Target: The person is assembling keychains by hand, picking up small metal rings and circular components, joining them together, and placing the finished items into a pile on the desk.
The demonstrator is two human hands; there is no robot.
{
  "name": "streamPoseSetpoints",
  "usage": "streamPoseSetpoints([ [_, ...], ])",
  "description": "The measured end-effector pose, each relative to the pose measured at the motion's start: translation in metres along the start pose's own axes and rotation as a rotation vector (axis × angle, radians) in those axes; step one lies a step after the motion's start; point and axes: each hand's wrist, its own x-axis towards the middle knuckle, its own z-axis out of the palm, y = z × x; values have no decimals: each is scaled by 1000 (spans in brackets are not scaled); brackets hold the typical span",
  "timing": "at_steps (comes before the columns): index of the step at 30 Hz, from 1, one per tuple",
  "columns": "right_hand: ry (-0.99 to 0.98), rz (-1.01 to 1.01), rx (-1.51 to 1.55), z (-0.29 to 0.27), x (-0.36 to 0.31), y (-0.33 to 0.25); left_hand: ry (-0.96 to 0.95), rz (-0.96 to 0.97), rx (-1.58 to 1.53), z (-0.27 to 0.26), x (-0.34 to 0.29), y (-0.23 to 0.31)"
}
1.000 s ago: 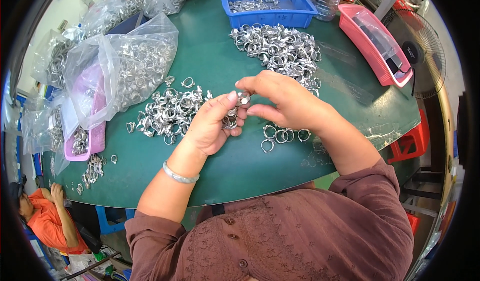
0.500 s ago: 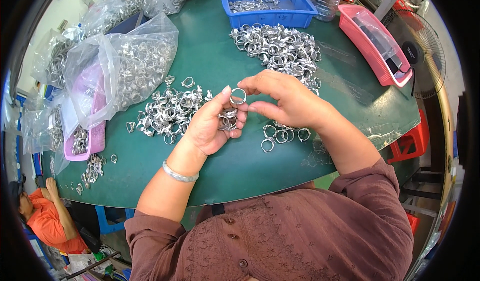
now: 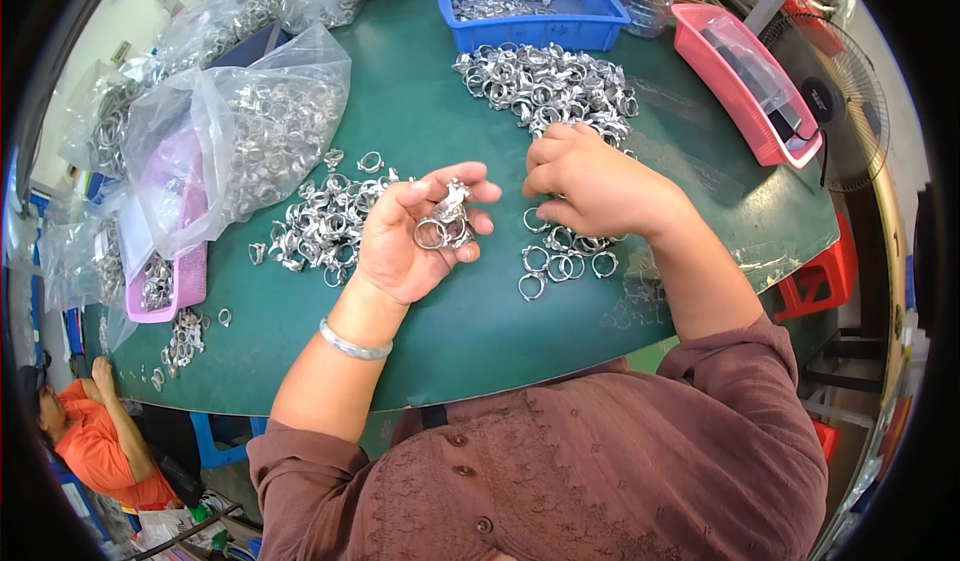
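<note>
My left hand (image 3: pixel 405 236) is palm up with its fingers curled, cupping several silvery metal rings (image 3: pixel 440 223) that look like cast ring blanks. To its right, my right hand (image 3: pixel 595 186) is palm down with bent fingers, and a metal ring (image 3: pixel 535 220) shows at its fingertips. Just below that hand a small group of rings (image 3: pixel 565 266) lies on the green table. A heap of rings (image 3: pixel 325 226) sits left of my left hand, partly behind it. Beyond my right hand spreads a larger heap of rings (image 3: pixel 545 86), whose near end the hand hides.
A blue tray (image 3: pixel 530 36) with some rings stands at the far side. Clear bags of rings (image 3: pixel 285 121) and a purple basket (image 3: pixel 190 286) fill the left. At right are a pink basket (image 3: pixel 735 91) and a fan (image 3: pixel 850 101). A person in orange (image 3: pixel 100 441) sits at lower left.
My right hand has moved right, away from my left hand, to above the small group of rings. A ring has left my left fingertips, and that hand's fingers have spread somewhat.
</note>
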Motion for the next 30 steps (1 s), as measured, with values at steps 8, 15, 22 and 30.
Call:
streamPoseSetpoints([
  [8, -40, 9, -114, 9, 2, -6, 36, 28, 26, -6, -2, -3],
  [15, 72, -11, -7, 14, 8, 0, 260, -62, 289, 1, -1, -3],
  [22, 478, -73, 339, 15, 21, -13, 184, -156, 342, 8, -2, -9],
  [30, 493, -201, 401, 13, 20, -14, 237, 45, 366, 14, -2, -17],
])
